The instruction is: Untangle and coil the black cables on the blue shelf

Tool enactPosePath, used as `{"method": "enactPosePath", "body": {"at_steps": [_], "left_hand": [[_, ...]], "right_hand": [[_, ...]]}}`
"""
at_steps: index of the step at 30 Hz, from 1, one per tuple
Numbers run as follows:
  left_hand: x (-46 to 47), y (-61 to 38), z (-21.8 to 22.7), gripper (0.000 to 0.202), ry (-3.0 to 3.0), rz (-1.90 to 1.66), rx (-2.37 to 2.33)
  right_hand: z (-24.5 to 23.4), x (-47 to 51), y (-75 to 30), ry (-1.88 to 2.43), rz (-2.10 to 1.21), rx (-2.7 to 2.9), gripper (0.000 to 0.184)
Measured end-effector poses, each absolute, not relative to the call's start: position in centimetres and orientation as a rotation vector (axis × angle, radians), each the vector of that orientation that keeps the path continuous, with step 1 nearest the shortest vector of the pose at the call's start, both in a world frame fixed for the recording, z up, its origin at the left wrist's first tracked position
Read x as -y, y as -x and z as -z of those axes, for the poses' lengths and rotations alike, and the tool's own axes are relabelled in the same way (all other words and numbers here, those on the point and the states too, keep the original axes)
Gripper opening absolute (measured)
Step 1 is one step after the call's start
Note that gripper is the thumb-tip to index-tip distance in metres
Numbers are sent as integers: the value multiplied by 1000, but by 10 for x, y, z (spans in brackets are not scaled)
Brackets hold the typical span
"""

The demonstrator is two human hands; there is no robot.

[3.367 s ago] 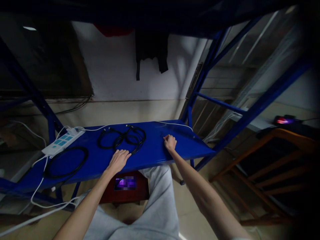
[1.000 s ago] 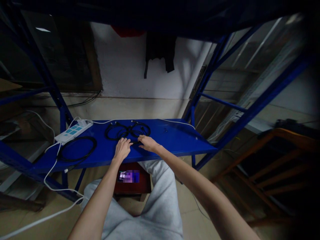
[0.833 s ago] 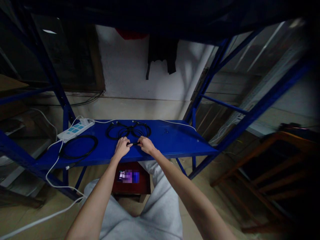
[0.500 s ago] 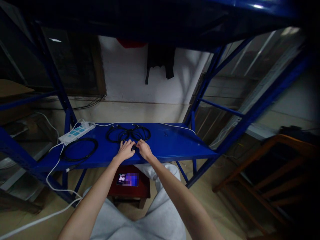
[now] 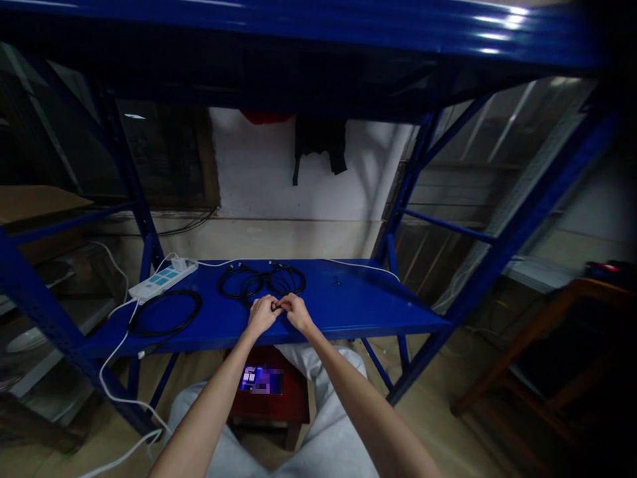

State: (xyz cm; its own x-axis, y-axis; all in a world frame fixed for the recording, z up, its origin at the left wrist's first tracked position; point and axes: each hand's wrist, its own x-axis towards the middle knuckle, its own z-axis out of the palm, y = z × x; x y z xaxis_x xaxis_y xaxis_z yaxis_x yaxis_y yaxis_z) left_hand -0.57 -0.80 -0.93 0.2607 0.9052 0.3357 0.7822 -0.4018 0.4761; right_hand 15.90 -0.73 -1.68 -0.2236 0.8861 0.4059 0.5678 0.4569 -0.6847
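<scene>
My left hand (image 5: 263, 315) is closed with its fingertips around a small black piece (image 5: 275, 307), too small and dark to name. Pinched against the same spot is my right hand (image 5: 297, 312), its fingertips meeting those of the left. Both are over the front part of a blue metal shelf (image 5: 358, 307). Just behind them lie overlapping coils of black cable (image 5: 245, 284), with pale connector ends showing at the back. Another coiled black cable (image 5: 166, 330) rests farther left.
A white power strip (image 5: 162, 282) with a plug in it sits at the shelf's left end, its white cord (image 5: 112, 392) hanging down. Below is a red-brown stool (image 5: 271, 415) bearing a lit phone (image 5: 261, 380). Blue posts (image 5: 418, 159) frame both sides; a wooden chair (image 5: 502, 352) stands right.
My hands have come together, fingertips now meeting at the small black piece; earlier my left fingers were spread lower on the shelf. The camera view has tilted up slightly.
</scene>
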Motion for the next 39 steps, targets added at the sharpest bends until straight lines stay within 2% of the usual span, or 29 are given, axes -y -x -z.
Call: {"method": "enactPosePath", "body": {"at_steps": [6,11,20,24,30,39], "left_hand": [[9,3,6,14,-2244,-888,-1595],[14,2,3,17,-2280,-861,-1612],[21,0,-1,10,-2521,-750,-1555],[21,2,-1,9,-2545,-743,-1519],[24,4,0,16,-2585,-741,-1470],[25,4,-2,22,-2645,-722,-1429]], "right_hand": [[28,-8,-160,1134,-743,1684,8],[34,-9,-159,1064,-772,1574,24],[36,-19,-152,1096,-893,1337,36],[35,-14,-151,968,-957,1298,44],[31,-5,-151,891,-995,1273,56],[27,-4,-153,832,-1063,1212,65]]}}
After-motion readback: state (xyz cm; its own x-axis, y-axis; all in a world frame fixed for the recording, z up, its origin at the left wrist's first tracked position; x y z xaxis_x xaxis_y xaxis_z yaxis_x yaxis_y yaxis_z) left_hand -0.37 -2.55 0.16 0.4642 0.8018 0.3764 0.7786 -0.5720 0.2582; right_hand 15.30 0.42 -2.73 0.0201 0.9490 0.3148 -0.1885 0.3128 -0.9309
